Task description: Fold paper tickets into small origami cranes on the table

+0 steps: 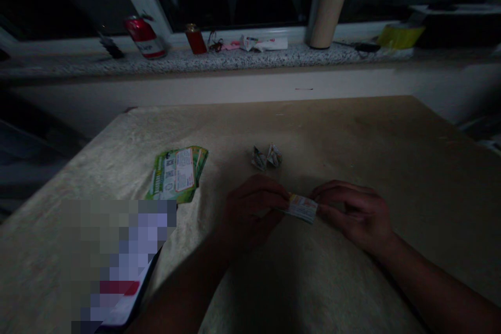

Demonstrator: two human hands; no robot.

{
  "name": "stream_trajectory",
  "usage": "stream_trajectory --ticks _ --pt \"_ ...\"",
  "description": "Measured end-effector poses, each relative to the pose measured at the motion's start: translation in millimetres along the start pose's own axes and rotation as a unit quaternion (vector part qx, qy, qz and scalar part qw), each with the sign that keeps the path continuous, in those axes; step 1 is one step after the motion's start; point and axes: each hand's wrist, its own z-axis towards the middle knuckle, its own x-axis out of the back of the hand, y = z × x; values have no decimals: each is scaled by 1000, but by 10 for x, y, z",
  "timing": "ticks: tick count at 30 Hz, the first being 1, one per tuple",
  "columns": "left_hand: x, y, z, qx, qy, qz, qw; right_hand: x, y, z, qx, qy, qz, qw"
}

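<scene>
A narrow folded strip of printed paper (pixel 302 207) is held just above the beige table (pixel 352 135), low in the middle of the view. My left hand (pixel 250 211) pinches its left end and my right hand (pixel 354 214) pinches its right end. Both hands have their fingers curled closed around the strip. Just beyond the hands lie two small folded paper shapes (pixel 266 157), side by side on the table.
A stack of green printed leaflets (pixel 178 173) lies left of the hands, with a blurred-out flat item (pixel 125 266) at the near left. On the windowsill (pixel 242 60) behind stand a red can (pixel 144 36), a small red bottle (pixel 195 38) and a cardboard tube (pixel 332 2).
</scene>
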Motion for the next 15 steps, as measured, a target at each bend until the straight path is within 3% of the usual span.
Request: stream_trajectory --ticks 7,11,15 --pt "-15 -48 -60 107 68 -97 987 17 22 18 1 16 -17 1000" --pt "-87 -105 -75 244 58 -216 944 4 36 12 17 18 -38 999" --pt "-157 -85 -59 332 28 -285 899 -14 38 10 35 6 -43 998"
